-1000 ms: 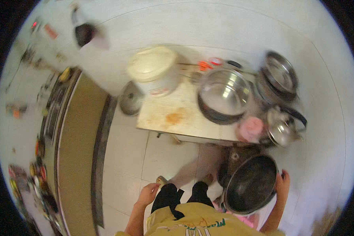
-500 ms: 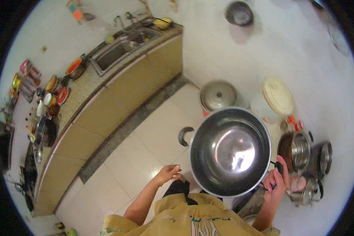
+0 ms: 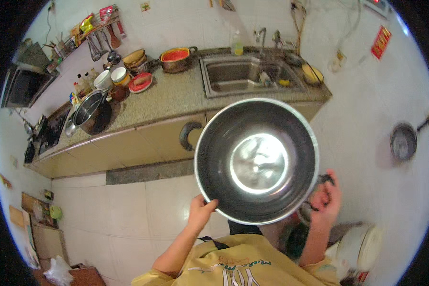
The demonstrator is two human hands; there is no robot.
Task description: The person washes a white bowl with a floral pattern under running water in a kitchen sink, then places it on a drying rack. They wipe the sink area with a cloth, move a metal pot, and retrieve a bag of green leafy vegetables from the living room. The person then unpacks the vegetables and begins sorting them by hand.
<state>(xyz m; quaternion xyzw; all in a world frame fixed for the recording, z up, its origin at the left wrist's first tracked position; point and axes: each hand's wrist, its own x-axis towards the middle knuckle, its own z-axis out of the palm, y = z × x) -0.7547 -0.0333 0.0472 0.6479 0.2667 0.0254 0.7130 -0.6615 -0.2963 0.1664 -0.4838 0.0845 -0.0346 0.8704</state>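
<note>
I hold a big, deep two-handled wok (image 3: 257, 162) in front of my body, its dark inside facing up and a bright shine on its bottom. My right hand (image 3: 326, 202) is closed round the black handle at its right side. At the lower left rim, my left hand (image 3: 202, 213) pinches the edge, with the thumb over the inside and the other fingers hidden beneath. The black loop handle (image 3: 190, 136) on the far left side is free of both hands. Nothing lies inside the wok.
Ahead runs a stone counter (image 3: 169, 97) with a steel sink (image 3: 245, 90) and tap (image 3: 260, 40). On it stand a pot with a red basin (image 3: 175, 59), bowls (image 3: 119, 74), a red plate (image 3: 140, 82) and a dark pot (image 3: 93, 112). A small pan (image 3: 403, 142) hangs on the right wall.
My view has turned from the floor pots by the wall to the counter and sink. My left hand, free before, now grips the wok's rim. The right hand keeps its handle.
</note>
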